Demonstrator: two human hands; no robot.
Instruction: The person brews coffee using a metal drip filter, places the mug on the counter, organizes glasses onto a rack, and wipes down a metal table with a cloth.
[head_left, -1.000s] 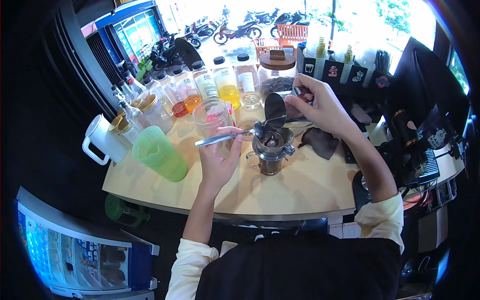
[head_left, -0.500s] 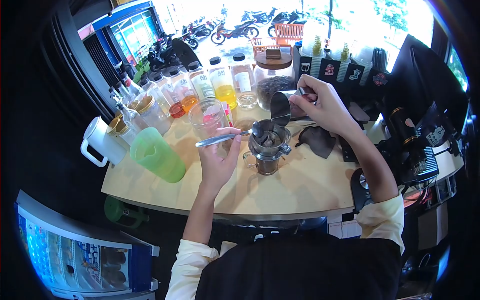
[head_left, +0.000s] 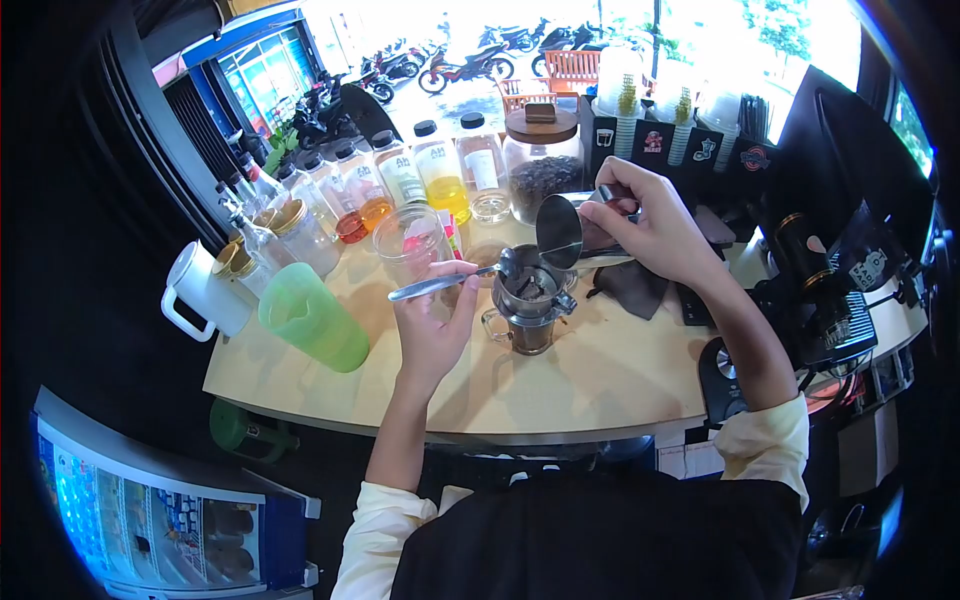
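Between the fingers of my left hand [head_left: 430,325] is a metal spoon [head_left: 425,286], its bowl at the rim of a metal drip filter [head_left: 533,290]. The filter sits on a small glass mug [head_left: 530,334] with a handle, and dark stuff shows inside it. My right hand [head_left: 645,220] is closed around the handle of a metal pitcher [head_left: 560,232]. That pitcher is tilted, with its mouth just above the filter. Whether liquid runs from it I cannot make out. A dark cloth [head_left: 630,288] lies right of the filter.
A green jug [head_left: 315,318] and a white pitcher [head_left: 200,290] stand on the left. Several capped bottles [head_left: 440,175] and a jar of dark beans [head_left: 543,170] line the back. A clear plastic container [head_left: 410,235] is behind my left hand. Coffee equipment [head_left: 820,290] fills the right side.
The pitcher in my right hand has tipped further and moved slightly left and down over the filter. My left hand and the spoon have hardly moved.
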